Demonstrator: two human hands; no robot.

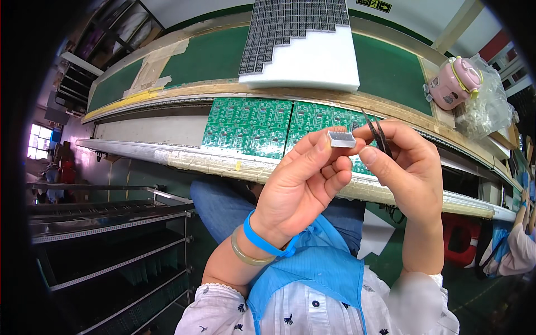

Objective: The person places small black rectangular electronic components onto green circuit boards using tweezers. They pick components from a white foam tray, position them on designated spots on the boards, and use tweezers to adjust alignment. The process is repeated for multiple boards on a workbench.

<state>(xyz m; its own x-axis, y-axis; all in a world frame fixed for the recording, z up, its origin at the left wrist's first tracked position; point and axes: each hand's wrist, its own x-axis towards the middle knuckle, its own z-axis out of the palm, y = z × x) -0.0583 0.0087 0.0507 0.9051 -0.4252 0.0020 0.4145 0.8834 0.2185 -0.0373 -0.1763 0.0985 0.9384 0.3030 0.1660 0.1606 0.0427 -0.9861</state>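
Observation:
Between the thumb and fingers of my left hand is a small pale-grey box-shaped pin component, its row of thin pins pointing up. My right hand comes close from the right, thumb and index finger at the component's right end; whether they touch it I cannot tell. Dark tweezers are held in the same hand, their tips pointing up and away from the component. Just behind both hands, green circuit boards lie side by side on the rail, partly hidden by my fingers.
Beyond the boards, a white foam block carries rows of small dark components. A pink lidded container and a clear plastic bag sit at the right. A metal rack stands at the left. Another person's arm shows far right.

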